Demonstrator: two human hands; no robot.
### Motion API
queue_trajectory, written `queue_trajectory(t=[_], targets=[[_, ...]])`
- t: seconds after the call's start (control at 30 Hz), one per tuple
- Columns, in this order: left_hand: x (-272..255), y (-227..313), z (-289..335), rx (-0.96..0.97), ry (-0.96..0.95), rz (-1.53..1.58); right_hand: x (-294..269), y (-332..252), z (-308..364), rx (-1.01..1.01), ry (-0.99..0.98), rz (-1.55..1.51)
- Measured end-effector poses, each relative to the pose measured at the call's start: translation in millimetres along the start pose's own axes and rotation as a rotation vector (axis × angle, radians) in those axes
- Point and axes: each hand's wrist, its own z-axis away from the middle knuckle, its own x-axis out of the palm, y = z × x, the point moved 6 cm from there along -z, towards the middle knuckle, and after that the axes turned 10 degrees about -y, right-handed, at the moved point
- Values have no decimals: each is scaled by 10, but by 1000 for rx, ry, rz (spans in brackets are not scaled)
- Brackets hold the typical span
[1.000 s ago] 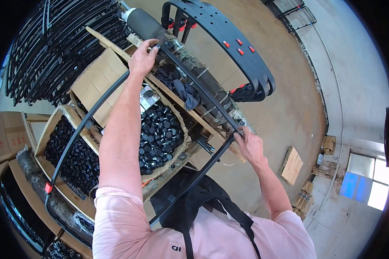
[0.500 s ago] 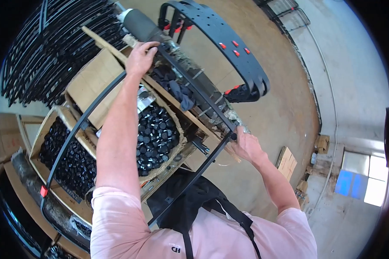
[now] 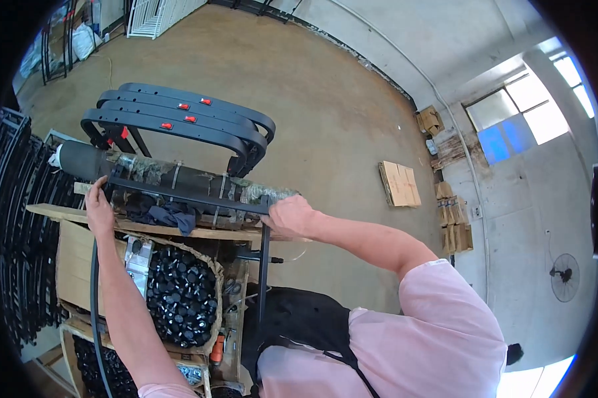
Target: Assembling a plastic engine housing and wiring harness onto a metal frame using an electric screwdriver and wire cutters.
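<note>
A black metal tube frame (image 3: 191, 195) lies across in front of me, its far bar over a padded roll (image 3: 199, 174) wrapped in worn dark material and clear tape. My left hand (image 3: 101, 213) is closed at the bar's left corner; its fingertips are partly hidden. My right hand (image 3: 291, 216) grips the right corner, fingers wrapped round the tube. From these corners the frame's side tubes run back towards me, the right one ending by my black apron (image 3: 299, 308). A dark cloth (image 3: 173, 217) lies behind the bench's wooden edge.
Near my left forearm is a cardboard box of black plastic caps (image 3: 183, 292). Curved black frames with red clips (image 3: 179, 116) stand beyond the roll. Many black frames (image 3: 27, 232) are stacked at the far left. Flat cardboard (image 3: 400, 184) lies on the floor to the right.
My view has swung round, so the frame's far bar now runs nearly level instead of slanting. Both hands remain at its two corners.
</note>
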Motion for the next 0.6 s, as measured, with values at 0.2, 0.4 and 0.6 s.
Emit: queue_trajectory(t=[0.2, 0.4, 0.6], targets=[[4, 150, 38, -33, 33, 143, -49, -38, 75, -4, -31, 54], [-159, 173, 152, -96, 66, -18, -4, 1, 7, -66, -126, 168], [-120, 180, 183, -100, 103, 177, -78, -54, 7, -40, -210, 210]])
